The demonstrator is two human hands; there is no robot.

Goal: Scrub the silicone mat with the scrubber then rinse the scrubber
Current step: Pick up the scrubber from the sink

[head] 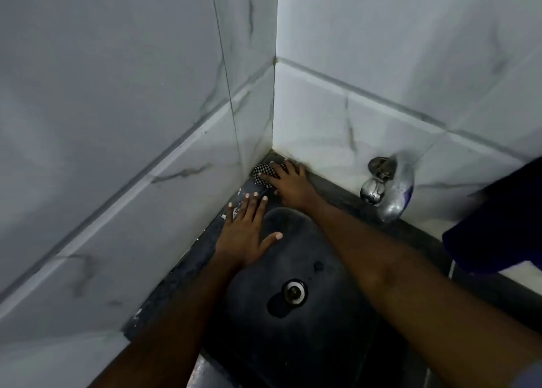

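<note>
Head view (the only view available). I see a dark sink (293, 343) set into a corner of marbled wall tiles (117, 123), with its drain (294, 291) in the basin floor and a chrome tap (388, 194) on the right-hand wall.

The scrubber (262, 173), as I judge the black-and-white dotted piece to be, lies on the ledge in the very corner, touching both walls. I cannot tell the silicone mat apart from the dark ledge around it.

My right hand (290, 183) lies over the scrubber with fingers stretched out flat. They press on it and are not visibly curled round it. My left hand (246, 232) is spread, palm down, on the sink's left rim, holding nothing.

Handling, as I judge it:
- The scrubber looks light, soft and compressible, and will be slick if wet.
- With walls on two sides, I should take hold at its free near edge, thumb below and fingers above.
- A silicone mat will be limp and slippery, so I should pin it flat with the left hand while scrubbing.

A dark blue cloth or sleeve (498, 217) shows at the right edge.
</note>
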